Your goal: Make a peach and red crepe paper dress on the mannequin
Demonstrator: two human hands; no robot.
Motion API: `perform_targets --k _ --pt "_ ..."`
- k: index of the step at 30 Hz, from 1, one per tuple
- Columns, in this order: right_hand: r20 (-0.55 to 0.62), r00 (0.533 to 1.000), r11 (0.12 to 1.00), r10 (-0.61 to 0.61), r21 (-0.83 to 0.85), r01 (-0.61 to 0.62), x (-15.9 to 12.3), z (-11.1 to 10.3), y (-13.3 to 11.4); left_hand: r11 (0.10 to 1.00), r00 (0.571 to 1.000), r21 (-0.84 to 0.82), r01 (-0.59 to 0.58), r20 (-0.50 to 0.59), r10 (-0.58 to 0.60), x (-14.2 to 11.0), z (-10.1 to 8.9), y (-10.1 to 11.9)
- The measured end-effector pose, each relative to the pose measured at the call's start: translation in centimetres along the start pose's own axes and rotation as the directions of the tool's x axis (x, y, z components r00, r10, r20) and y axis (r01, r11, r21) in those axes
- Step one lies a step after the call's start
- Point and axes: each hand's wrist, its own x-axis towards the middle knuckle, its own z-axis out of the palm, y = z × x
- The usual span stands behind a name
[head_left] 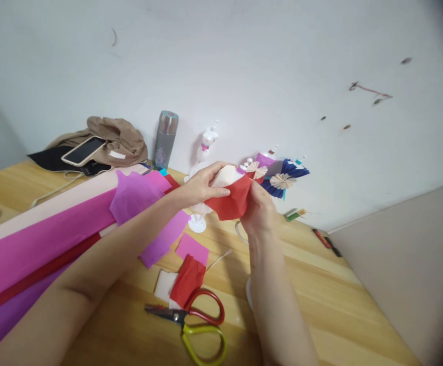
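A sheet of red crepe paper is stretched between my two hands, in front of a small white mannequin that it partly covers. My left hand is closed on the sheet's left side, its thumb in front, next to a cream-coloured piece. The right edge of the sheet is pinched by my right hand, whose fingers are partly hidden. Just behind stand small mannequins in paper dresses, one with a purple top and another in dark blue pleats with a cream paper fan.
Scissors with red and yellow handles lie in front, by red paper scraps. Long pink and purple paper sheets cover the left. A flask, a bare white mannequin, brown cloth and a phone stand or lie behind.
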Motion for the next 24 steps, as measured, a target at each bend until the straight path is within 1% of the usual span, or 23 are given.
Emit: perform_targets --k 5,8,11,15,19,22,24 --pt "0.02 1.0 0.998 -0.002 -0.068 0.003 0.01 0.02 0.23 0.999 1.0 -0.011 -0.03 0.003 0.03 0.06 0.08 -0.35" --pt "0.024 1.0 0.998 0.005 -0.062 -0.003 -0.04 0.24 0.44 0.999 1.0 -0.026 -0.031 -0.001 0.031 0.1 0.11 -0.56" --pt "0.012 1.0 0.999 0.015 -0.044 -0.015 -0.12 0.4 0.52 0.998 1.0 -0.063 -0.019 -0.007 0.018 0.06 0.18 -0.66" --pt "0.016 1.0 0.998 0.027 -0.065 -0.026 -0.2 0.31 0.5 0.989 0.999 -0.141 0.032 -0.026 -0.036 -0.08 0.32 -0.68" --pt "-0.008 0.998 0.997 0.061 -0.045 -0.061 -0.06 -0.01 0.52 0.983 0.998 -0.182 0.032 -0.045 -0.041 -0.12 0.41 -0.56" --pt "-0.01 0.998 0.998 0.065 -0.015 -0.065 0.2 -0.31 0.42 0.979 0.999 -0.2 0.044 -0.017 -0.048 -0.12 0.39 -0.42" --pt "0.008 0.995 0.995 0.101 -0.005 -0.101 0.38 -0.55 0.24 0.979 0.998 -0.192 0.062 0.006 -0.062 -0.16 0.29 -0.35"
